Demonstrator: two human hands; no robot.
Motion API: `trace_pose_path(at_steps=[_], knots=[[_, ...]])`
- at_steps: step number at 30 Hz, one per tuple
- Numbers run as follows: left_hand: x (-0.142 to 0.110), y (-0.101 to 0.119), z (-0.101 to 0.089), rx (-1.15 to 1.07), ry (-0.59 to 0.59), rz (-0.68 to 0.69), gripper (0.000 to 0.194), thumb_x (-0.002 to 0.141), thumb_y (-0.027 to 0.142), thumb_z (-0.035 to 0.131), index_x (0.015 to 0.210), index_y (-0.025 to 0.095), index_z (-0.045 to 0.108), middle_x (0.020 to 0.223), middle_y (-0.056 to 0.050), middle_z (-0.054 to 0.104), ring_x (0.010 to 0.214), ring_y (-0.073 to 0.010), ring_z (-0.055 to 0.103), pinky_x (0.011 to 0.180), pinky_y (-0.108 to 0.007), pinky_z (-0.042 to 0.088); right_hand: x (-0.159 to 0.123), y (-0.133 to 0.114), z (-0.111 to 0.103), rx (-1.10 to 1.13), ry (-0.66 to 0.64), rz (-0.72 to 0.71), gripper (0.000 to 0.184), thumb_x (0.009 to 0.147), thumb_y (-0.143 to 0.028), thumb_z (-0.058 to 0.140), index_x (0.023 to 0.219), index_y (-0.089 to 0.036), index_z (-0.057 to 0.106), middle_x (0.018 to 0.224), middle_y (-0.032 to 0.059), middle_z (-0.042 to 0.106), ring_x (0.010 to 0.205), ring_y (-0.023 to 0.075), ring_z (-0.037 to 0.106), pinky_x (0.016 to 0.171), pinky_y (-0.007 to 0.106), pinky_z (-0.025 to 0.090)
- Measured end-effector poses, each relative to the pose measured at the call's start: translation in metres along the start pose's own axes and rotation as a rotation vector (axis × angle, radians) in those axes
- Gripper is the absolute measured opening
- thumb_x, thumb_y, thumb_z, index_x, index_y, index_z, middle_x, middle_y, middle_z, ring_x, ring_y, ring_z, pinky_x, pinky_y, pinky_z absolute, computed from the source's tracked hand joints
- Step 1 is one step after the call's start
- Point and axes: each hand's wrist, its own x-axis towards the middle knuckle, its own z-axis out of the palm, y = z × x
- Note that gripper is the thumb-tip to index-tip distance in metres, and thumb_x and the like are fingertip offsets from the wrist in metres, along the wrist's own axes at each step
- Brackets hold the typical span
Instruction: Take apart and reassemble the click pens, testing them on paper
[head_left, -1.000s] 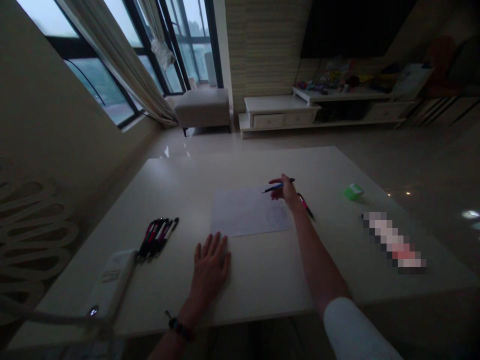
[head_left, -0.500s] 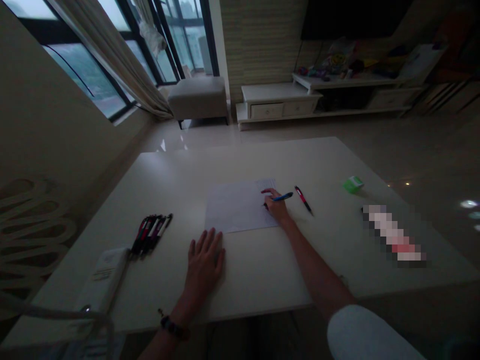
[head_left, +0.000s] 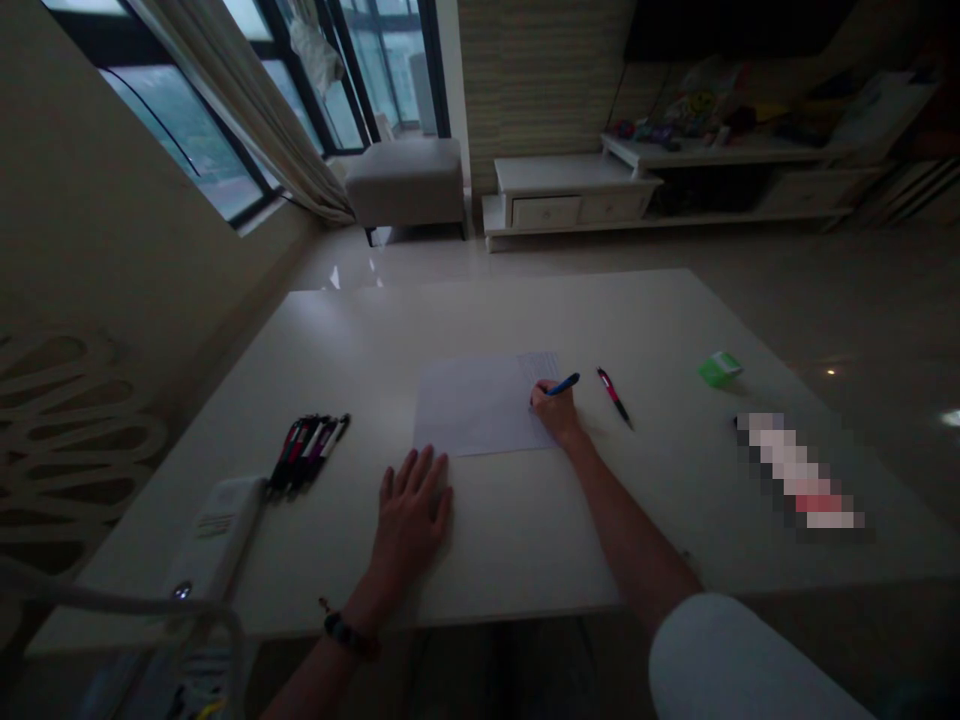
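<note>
Right hand (head_left: 556, 412) gripped a blue pen (head_left: 562, 384) down at the paper sheet (head_left: 480, 405), while the open left hand (head_left: 411, 515) lay flat on the surface (head_left: 525, 530), steadying nothing.

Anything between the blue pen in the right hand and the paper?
Nothing visible: the right hand rests on the sheet of paper at its right edge, holding the blue pen; the pen's tip is hidden behind the fingers.

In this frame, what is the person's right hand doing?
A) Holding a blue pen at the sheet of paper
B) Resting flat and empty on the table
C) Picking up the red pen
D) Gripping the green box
A: the right hand grips a blue pen with its tip hidden by the fingers, at the right side of the sheet of paper.
</note>
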Motion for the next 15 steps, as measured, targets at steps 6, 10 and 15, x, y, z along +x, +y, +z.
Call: trace_pose_path(at_steps=[6, 10, 15], knots=[[0.000, 0.001, 0.000, 0.005, 0.000, -0.001, 0.050, 0.087, 0.035, 0.037, 0.135, 0.026, 0.033, 0.143, -0.002, 0.031, 0.133, -0.0234, 0.022, 0.108, -0.049, 0.014, 0.001, -0.004, -0.004, -0.038, 0.024, 0.018, 0.019, 0.067, -0.022, 0.042, 0.049, -0.019, 0.047, 0.046, -0.0019, 0.043, 0.046, 0.0111, 0.042, 0.046, 0.023, 0.030], [0.000, 0.000, 0.001, -0.002, 0.012, -0.009, 0.050, 0.086, 0.035, 0.038, 0.135, 0.026, 0.034, 0.142, -0.003, 0.033, 0.133, -0.0244, 0.023, 0.108, -0.050, 0.015, 0.002, -0.014, -0.013, 0.165, 0.059, 0.007, 0.012, 0.067, -0.023, 0.048, 0.075, -0.019, 0.056, 0.056, -0.0033, 0.050, 0.051, 0.0109, 0.046, 0.049, 0.022, 0.037], [-0.001, -0.002, 0.003, -0.012, 0.041, 0.004, 0.049, 0.086, 0.037, 0.037, 0.134, 0.027, 0.035, 0.142, -0.003, 0.034, 0.132, -0.0237, 0.024, 0.108, -0.049, 0.015, -0.009, -0.025, -0.046, 0.236, 0.186, -0.037, 0.056, 0.063, -0.024, 0.060, 0.117, -0.019, 0.046, 0.060, -0.0046, 0.050, 0.046, 0.0108, 0.043, 0.045, 0.022, 0.037]])
